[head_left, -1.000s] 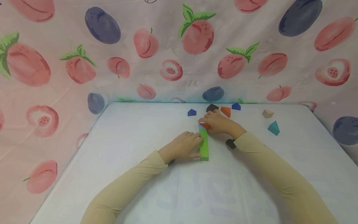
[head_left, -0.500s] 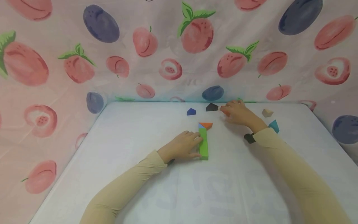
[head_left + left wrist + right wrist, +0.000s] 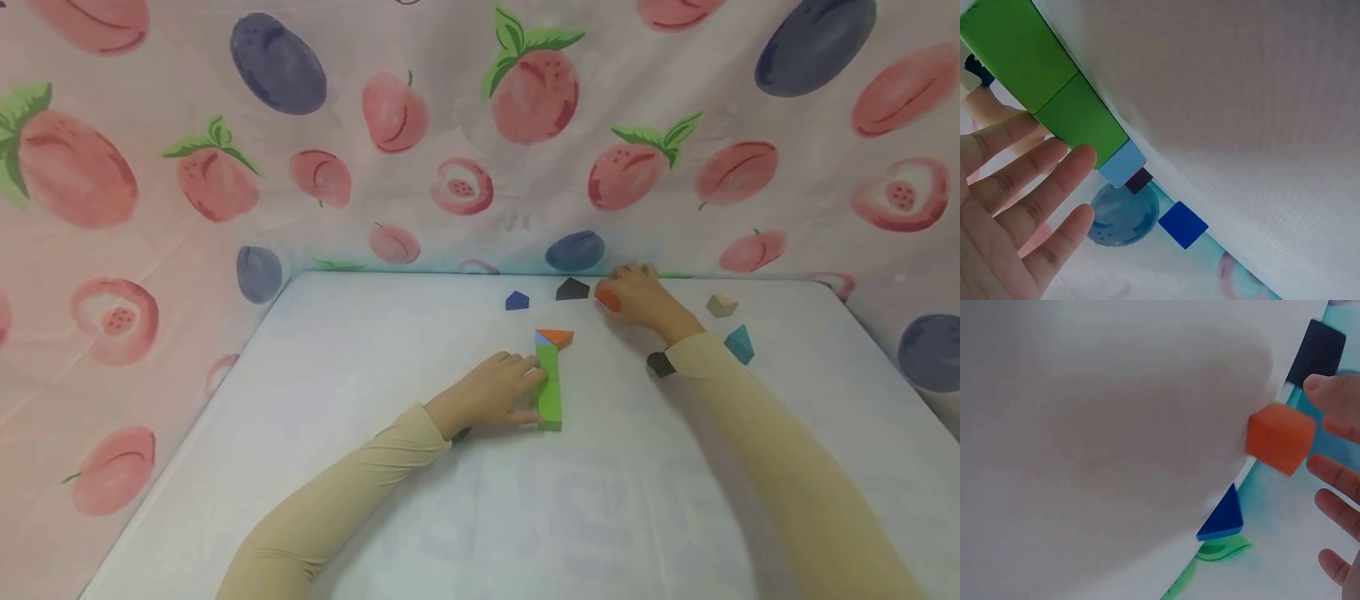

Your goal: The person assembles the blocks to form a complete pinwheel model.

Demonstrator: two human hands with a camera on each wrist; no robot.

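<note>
block, orange [image 3: 1282, 439]: probably light, stiff; best pinched across opposite faces. right hand [image 3: 639, 300]: fingers apart, unclamped. left hand [image 3: 491, 392]: fingers spread.

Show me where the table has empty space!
The white table is bare left of the left beige sleeve and the small blue house-shaped block, and, nearest the camera, between that sleeve and the right sleeve. It's crowded at the back, where the right hand is by the chunky orange block, beside the black angular block.
</note>
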